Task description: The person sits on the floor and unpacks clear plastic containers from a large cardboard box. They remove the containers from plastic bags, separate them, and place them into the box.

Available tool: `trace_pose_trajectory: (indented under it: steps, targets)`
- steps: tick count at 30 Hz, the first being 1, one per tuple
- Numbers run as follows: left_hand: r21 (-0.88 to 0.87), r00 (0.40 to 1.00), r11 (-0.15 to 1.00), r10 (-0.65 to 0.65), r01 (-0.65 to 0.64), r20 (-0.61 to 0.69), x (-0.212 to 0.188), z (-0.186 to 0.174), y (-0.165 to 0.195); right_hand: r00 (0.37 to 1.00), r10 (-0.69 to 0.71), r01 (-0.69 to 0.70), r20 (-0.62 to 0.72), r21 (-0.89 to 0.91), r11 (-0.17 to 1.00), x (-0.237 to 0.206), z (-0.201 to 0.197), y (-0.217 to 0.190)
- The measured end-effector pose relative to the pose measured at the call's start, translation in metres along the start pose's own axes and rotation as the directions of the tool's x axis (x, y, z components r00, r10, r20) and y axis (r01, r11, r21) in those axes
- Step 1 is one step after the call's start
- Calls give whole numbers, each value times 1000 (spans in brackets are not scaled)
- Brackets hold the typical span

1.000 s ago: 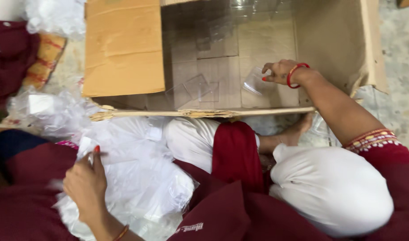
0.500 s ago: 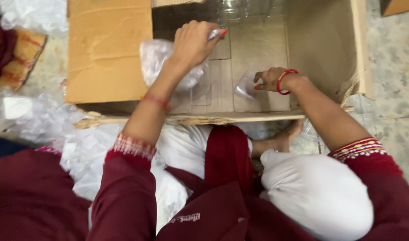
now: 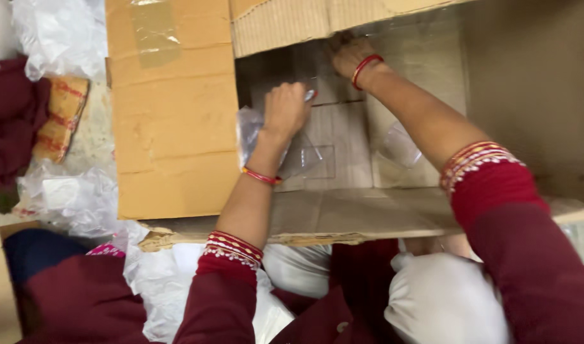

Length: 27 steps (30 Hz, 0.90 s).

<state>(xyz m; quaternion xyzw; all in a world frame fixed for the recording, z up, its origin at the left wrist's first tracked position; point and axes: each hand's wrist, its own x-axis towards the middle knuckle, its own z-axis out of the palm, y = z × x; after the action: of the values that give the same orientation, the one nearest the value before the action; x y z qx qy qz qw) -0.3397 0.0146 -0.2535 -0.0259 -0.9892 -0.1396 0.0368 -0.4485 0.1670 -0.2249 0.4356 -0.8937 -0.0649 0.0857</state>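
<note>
Hands work inside an open cardboard box [image 3: 177, 127] filling the frame's upper middle. Left hand [image 3: 285, 108], centre frame, has its fingers pinched around a clear plastic bag [image 3: 250, 137] (crumpled, hanging below the wrist). Right hand [image 3: 350, 56] reaches deeper, top centre; whether its fingers are spread or closed cannot be told. More plastic bags [image 3: 75, 197] lie at left.

Brown cardboard box [image 3: 171, 127], maroon sleeves [image 3: 514, 216] with patterned cuffs, red bangles [image 3: 366, 65]
</note>
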Motion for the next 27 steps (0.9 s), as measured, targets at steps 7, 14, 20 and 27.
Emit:
trace_pose_trajectory:
  steps: [7,14,20,27]
  targets:
    - [-63,997,998,-2,-3,-75,-14,17,-12,898,88,-278,431,401,873,-33,19,10]
    - [-553,996,832,81,-52,29,-17,-17,26,842,94,-471,530,810,-348,-124,7,37]
    - [-649,975,731,110,-211,-193,-48,-49,88,871,227,-242,437,781,-575,-166,1,1]
    - [-597,935,738,133,-314,-328,-57,-61,100,870,182,-275,458,757,-592,-185,-24,-8]
